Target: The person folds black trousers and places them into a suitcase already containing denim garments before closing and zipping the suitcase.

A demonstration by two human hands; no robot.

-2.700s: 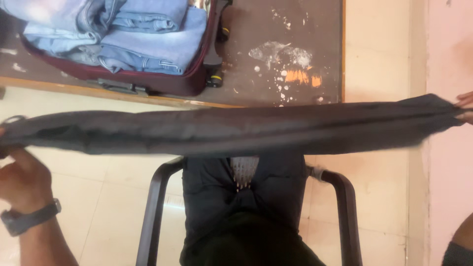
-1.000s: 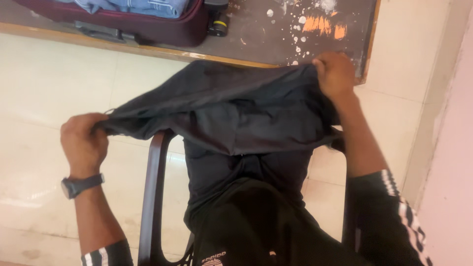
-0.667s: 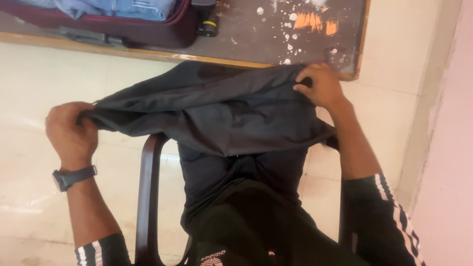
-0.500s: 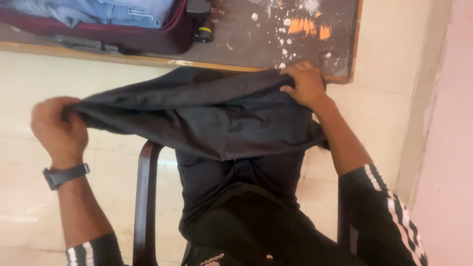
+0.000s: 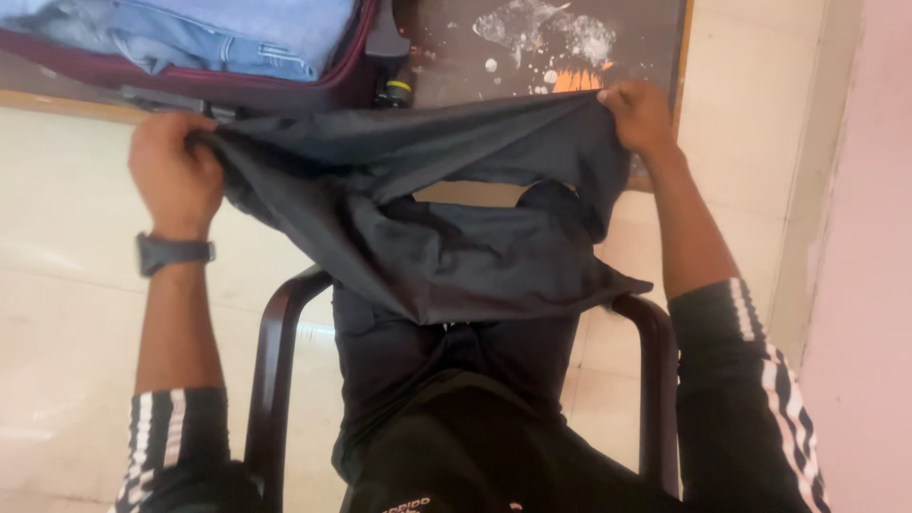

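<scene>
Black garment | held between left hand | right hand

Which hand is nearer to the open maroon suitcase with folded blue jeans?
The left hand. It grips the dark grey cloth just below the open maroon suitcase. The right hand holds the cloth's other end, far to the right of the suitcase.

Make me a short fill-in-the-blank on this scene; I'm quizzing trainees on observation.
1. Both hands grip a ____ garment.
2. The left hand has a ____ on its wrist.
3. The suitcase holds folded ____ jeans.
4. The right hand is above the ____ table.

Missing words: black; watch; blue; brown
</scene>
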